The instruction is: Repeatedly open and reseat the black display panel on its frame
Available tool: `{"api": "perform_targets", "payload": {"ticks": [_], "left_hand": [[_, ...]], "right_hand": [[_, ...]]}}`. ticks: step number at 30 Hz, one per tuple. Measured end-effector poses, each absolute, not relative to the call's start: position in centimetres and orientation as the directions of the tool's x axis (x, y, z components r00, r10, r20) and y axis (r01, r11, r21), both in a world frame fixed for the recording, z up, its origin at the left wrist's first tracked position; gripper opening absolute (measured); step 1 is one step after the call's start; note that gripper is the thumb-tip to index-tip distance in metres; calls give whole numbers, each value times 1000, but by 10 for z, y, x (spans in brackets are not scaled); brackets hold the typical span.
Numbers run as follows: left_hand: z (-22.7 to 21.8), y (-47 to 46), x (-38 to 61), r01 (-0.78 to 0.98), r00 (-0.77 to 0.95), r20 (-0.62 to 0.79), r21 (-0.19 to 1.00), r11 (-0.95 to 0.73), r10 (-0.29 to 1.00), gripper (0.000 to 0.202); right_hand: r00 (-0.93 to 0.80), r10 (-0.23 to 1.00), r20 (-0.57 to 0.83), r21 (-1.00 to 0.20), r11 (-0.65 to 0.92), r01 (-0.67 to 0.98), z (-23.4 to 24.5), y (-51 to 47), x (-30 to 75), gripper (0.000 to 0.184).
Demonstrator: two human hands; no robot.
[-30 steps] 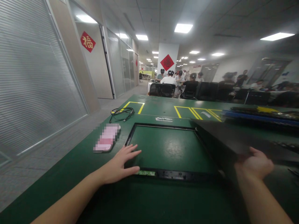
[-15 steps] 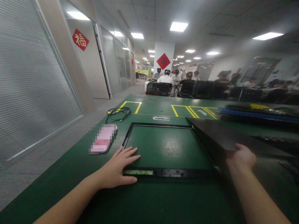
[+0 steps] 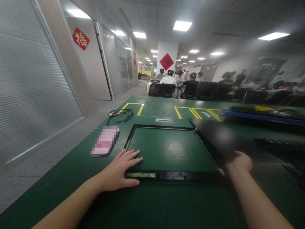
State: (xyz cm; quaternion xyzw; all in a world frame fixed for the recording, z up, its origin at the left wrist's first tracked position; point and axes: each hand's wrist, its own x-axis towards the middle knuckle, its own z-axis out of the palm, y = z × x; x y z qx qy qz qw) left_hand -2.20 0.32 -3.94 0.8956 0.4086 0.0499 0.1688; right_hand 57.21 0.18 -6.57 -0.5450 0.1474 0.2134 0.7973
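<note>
A black rectangular frame (image 3: 170, 175) lies flat on the green table (image 3: 152, 203) in front of me. My left hand (image 3: 120, 171) rests open on the frame's near left corner, fingers spread and thumb along its front bar. To the right, a dark flat panel (image 3: 219, 138) lies low over the table beside the frame's right edge. My right hand (image 3: 239, 163) grips the panel's near edge, its fingers tucked under it.
A pink, blurred flat object (image 3: 105, 144) lies left of the frame. A coiled black cable (image 3: 120, 115) and yellow floor-style markings (image 3: 197, 113) are further back. Stacked trays (image 3: 262, 114) sit at the far right. Several people sit at desks beyond black chairs (image 3: 190, 90).
The dark panel has come down from a raised tilt to nearly flat beside the frame, my right hand going down with it. My left hand has stayed on the frame's corner.
</note>
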Motion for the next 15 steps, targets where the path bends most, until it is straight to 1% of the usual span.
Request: {"api": "perform_targets", "payload": {"ticks": [3,5,8,13,15], "left_hand": [[-35,2,-20,712,663,-53,353,-607,746,96],[-28,-1,-18,722,657,-83,355,-594,749,99],[-20,-5,-14,735,646,-105,352,-579,756,100],[-23,-7,-13,745,640,-113,332,-578,760,88],[-26,-6,-13,748,641,-128,328,-578,757,87]], "right_hand": [[857,193,-477,-795,322,-514,-68,2,570,40],[856,204,-476,-790,328,-518,-67,2,569,39],[861,191,-471,-797,327,-508,-67,2,569,38],[867,178,-466,-807,315,-499,-72,3,574,38],[870,172,-462,-812,314,-493,-74,4,577,37]]}}
